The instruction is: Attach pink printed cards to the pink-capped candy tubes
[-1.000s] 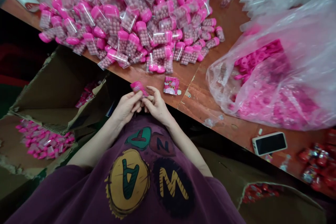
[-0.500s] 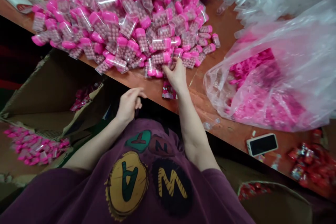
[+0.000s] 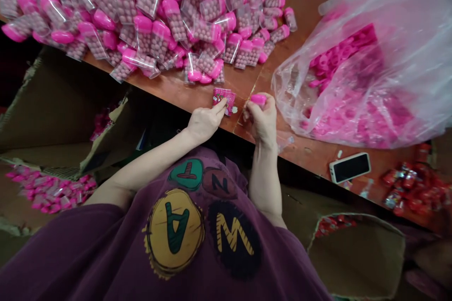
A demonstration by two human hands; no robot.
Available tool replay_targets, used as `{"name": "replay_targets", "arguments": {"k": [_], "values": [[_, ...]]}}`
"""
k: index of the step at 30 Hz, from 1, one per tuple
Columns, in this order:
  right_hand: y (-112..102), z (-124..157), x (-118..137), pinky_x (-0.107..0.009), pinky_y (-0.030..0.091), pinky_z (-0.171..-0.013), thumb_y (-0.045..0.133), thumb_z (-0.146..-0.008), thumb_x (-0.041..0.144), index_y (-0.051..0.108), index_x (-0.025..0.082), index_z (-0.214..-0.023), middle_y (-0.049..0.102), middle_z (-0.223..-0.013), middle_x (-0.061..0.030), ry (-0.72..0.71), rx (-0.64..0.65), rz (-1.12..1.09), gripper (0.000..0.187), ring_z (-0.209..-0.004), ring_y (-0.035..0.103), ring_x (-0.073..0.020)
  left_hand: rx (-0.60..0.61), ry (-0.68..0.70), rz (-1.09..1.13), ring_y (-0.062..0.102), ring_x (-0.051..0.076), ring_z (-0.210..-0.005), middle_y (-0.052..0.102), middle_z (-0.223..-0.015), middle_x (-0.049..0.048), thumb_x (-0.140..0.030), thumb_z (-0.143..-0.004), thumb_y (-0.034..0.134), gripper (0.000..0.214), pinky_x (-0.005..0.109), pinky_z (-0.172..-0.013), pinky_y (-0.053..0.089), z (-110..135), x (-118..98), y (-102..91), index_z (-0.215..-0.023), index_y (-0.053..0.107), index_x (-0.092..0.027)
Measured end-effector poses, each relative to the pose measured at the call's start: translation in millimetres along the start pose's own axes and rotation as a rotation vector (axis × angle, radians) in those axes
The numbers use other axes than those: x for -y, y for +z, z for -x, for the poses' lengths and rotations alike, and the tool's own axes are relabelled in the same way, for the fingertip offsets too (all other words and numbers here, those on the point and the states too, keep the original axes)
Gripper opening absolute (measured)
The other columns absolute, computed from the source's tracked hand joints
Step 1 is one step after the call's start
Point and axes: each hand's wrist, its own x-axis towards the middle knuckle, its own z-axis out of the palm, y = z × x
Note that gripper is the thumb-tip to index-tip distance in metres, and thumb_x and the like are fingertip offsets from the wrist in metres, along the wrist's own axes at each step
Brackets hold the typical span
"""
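Observation:
My right hand is closed round a pink-capped candy bottle near the table's front edge. My left hand reaches to a small stack of pink printed stickers on the table, with its fingertips touching the stack. A large heap of bagged pink-capped candy bottles fills the table beyond both hands.
A big clear plastic bag of pink parts lies at the right on the brown table. A phone and red packets sit further right. Open cardboard boxes with pink packs stand at the left below the table.
My right hand reached into the heap and came back holding a pink-capped bottle. My left hand moved forward from my lap to the sticker stack.

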Motion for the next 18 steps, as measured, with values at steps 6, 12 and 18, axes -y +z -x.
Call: {"name": "replay_targets", "arguments": {"k": [6,12,18], "values": [[18,17,-15,-0.031,0.055,-0.080,0.087,-0.077,0.043,0.053,0.026,-0.102,0.061,-0.090,0.0040,-0.061,-0.090,0.284,0.046,-0.080,0.061,-0.0134,-0.171,-0.024,0.079,0.079,0.028,-0.115,0.077,-0.140,0.0116,-0.028,-0.107,0.058,0.029,0.040,-0.102,0.056,7,-1,4.1,-0.112,0.086,-0.024],[29,10,-14,-0.035,0.053,-0.084,0.077,-0.081,0.036,0.054,0.024,-0.104,0.064,-0.093,0.0024,-0.075,0.012,0.395,0.035,-0.084,0.061,-0.0158,-0.259,0.108,0.002,0.081,0.025,-0.112,0.077,-0.141,0.0119,-0.031,-0.108,0.057,0.031,0.036,-0.098,0.060,11,6,14.2,-0.112,0.086,-0.021],[22,10,-18,-0.034,0.054,-0.084,0.072,-0.084,0.031,0.053,0.026,-0.110,0.061,-0.096,0.0023,-0.150,-0.038,0.351,0.033,-0.081,0.058,-0.0142,-0.439,-0.013,0.171,0.075,0.019,-0.092,0.081,-0.104,0.0093,-0.032,-0.098,0.072,0.019,0.029,-0.086,0.058,8,1,2.2,-0.089,0.079,-0.017]]}}
